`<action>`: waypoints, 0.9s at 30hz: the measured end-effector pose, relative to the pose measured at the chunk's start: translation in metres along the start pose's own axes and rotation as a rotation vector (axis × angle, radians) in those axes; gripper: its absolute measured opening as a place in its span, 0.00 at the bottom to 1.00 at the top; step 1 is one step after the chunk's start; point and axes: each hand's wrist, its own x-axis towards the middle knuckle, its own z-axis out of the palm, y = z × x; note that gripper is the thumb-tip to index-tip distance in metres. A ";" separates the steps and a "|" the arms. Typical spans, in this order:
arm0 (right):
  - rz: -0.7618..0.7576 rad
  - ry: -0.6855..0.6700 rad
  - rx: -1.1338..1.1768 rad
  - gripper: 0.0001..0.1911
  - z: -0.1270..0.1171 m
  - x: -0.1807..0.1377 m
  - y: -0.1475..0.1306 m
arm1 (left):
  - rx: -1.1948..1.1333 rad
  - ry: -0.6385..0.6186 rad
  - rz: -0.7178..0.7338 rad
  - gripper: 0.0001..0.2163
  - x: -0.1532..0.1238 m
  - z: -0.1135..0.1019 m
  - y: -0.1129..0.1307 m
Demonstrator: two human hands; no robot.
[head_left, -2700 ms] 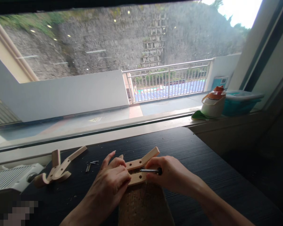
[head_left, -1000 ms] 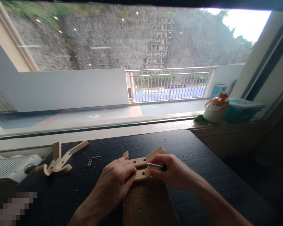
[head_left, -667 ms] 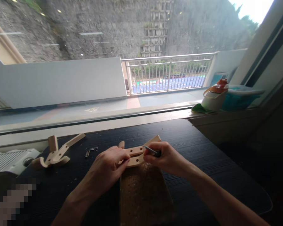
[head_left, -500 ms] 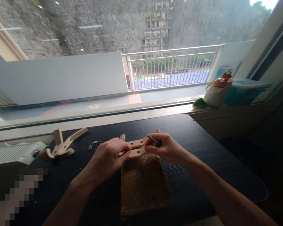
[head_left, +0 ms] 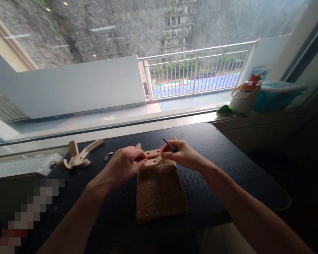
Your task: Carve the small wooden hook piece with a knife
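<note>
Two pale wooden pieces with drilled holes lie side by side over the far end of a worn brown board; the nearer wooden piece (head_left: 153, 162) bends upward at its right. My left hand (head_left: 125, 160) pinches the left ends of these pieces between thumb and fingers. At the right end, the fingertips of my right hand (head_left: 187, 154) press on the wood. Tucked in that same hand is a screwdriver (head_left: 168, 143), its thin metal shank pointing up and left, its dark handle mostly covered. The brown board (head_left: 161, 194) lies flat beneath, marked with small holes.
Another wooden assembly (head_left: 78, 158) of joined arms sits at the table's left. Several small screws (head_left: 106, 157) lie beside my left hand. A white radiator (head_left: 29, 165) adjoins the black table (head_left: 214, 169). A bottle (head_left: 245, 97) and teal bin (head_left: 279, 97) stand on the sill.
The view has shifted slightly, so the table and board appear higher. Both hands keep their grip on the wooden pieces, and the screwdriver stays in my right hand.
</note>
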 end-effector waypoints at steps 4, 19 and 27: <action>0.017 0.004 -0.015 0.09 0.001 -0.001 -0.004 | 0.017 -0.035 -0.016 0.07 -0.001 0.001 -0.002; -0.006 0.021 -0.211 0.18 0.001 -0.008 -0.002 | 0.079 0.088 0.209 0.07 -0.012 0.013 -0.004; 0.020 0.004 -0.311 0.13 0.000 -0.010 -0.005 | 0.091 0.098 0.248 0.07 -0.012 0.016 -0.003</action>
